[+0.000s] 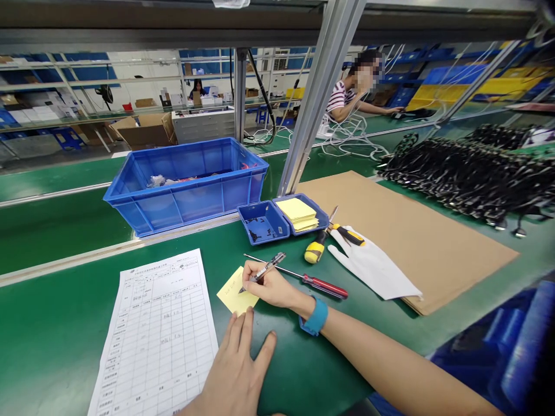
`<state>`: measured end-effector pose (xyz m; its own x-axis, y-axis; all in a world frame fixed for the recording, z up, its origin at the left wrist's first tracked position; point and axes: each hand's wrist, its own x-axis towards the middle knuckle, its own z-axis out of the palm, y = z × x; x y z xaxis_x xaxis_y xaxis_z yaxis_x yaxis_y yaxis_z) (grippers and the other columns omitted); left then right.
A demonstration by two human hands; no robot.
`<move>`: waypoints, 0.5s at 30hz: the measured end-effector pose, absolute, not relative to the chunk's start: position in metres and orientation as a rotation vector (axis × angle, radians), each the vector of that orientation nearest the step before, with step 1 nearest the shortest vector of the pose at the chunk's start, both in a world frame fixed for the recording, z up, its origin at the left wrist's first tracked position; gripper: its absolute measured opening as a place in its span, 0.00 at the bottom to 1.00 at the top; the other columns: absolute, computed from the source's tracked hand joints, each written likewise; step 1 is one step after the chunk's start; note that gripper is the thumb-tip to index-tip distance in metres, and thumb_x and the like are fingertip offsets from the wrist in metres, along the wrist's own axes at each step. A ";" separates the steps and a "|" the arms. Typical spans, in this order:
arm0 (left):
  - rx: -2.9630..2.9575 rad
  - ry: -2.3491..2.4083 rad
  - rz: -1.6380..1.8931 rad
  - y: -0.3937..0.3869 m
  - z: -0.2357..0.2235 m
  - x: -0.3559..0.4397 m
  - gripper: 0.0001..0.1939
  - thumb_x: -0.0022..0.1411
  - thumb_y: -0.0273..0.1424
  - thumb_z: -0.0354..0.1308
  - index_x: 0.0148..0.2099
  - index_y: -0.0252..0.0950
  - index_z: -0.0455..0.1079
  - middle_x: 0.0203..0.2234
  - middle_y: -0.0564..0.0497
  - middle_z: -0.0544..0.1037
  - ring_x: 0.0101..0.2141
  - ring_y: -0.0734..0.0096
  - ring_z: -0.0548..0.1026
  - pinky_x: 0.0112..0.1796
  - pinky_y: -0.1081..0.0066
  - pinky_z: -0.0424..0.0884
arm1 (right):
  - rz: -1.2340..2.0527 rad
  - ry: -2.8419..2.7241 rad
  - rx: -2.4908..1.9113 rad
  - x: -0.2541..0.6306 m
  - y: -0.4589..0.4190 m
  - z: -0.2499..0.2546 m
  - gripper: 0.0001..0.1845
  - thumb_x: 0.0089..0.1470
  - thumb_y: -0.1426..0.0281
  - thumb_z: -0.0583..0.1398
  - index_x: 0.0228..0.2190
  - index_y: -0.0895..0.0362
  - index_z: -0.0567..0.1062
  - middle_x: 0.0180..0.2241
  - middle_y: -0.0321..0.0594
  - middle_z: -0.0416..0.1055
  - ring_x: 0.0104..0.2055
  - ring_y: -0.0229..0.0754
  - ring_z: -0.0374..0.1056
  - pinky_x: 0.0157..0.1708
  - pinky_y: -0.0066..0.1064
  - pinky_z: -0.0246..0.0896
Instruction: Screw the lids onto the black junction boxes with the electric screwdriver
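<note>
My right hand is closed around a pen, its tip down at a yellow sticky note that carries some handwriting. Flat on the green table, my left hand has its fingers spread, with the fingertips at the note's lower edge. Left of that hand lies a printed form with a table and a few handwritten entries. A red-handled screwdriver rests just behind my right wrist, which wears a blue band.
Small blue trays hold screws and yellow note pads. A yellow-black screwdriver, a white glove and cardboard lie right. Behind are a large blue bin, a metal post, black cables and a co-worker.
</note>
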<state>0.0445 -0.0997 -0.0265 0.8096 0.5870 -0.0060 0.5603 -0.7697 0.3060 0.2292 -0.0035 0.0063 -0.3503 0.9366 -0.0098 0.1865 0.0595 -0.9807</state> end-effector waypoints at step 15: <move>2.684 0.842 0.082 -0.099 -0.026 0.045 0.54 0.53 0.66 0.49 0.72 0.43 0.38 0.67 0.26 0.39 0.63 0.25 0.50 0.55 0.36 0.57 | 1.275 -1.746 -1.209 0.229 -0.004 0.002 0.10 0.49 0.68 0.59 0.22 0.58 0.64 0.22 0.32 0.61 0.25 0.33 0.56 0.25 0.26 0.50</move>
